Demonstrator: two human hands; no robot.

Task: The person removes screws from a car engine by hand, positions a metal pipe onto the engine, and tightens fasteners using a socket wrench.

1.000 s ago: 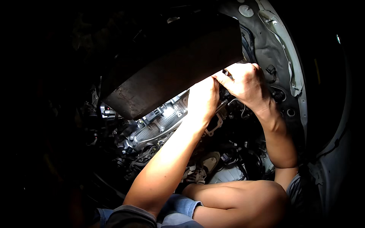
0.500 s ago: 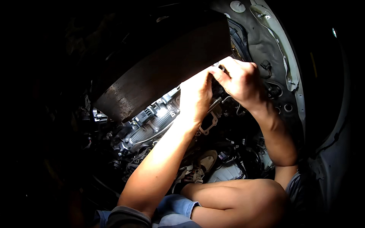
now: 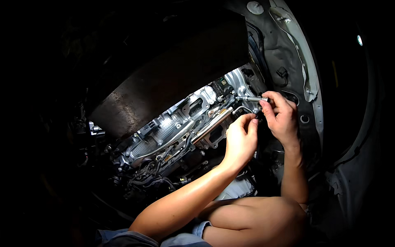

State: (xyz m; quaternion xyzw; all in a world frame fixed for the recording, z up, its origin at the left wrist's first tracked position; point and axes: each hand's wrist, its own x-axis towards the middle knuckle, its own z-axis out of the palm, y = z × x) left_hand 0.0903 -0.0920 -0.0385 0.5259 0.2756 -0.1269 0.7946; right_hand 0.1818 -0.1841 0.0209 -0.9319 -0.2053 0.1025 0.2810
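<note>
Silver metal rod (image 3: 254,99), right of centre in the upper half of the frame, with its long axis almost level. Its right end lies in the grip of the right hand (image 3: 282,119), where thumb and forefinger are pinched together on it; its left end points toward the brightly lit upper right part of the engine (image 3: 168,124), among small bolts and fittings. From this grip, then, the rod extends leftward, and the right hand is the nearer of the two. The left hand (image 3: 242,140) stands lower and farther left, apart from the rod, its thumb and forefinger drawn close just beneath it; the view is poor at the fingertips, and one cannot tell whether that grip is closed on some small part. Between the rod and the left hand runs a thin curved pipe (image 3: 242,107), and farther left a straight metal rail (image 3: 213,126) slants down from the centre of the frame. Above the engine, a broad dark panel (image 3: 177,74) crosses from the upper right toward the left, hiding whatever lies behind it. At the upper right, a pale metal strip (image 3: 299,45) edges the body side; below centre, a whitish box (image 3: 235,188) shows above the person's bent leg (image 3: 251,218).
</note>
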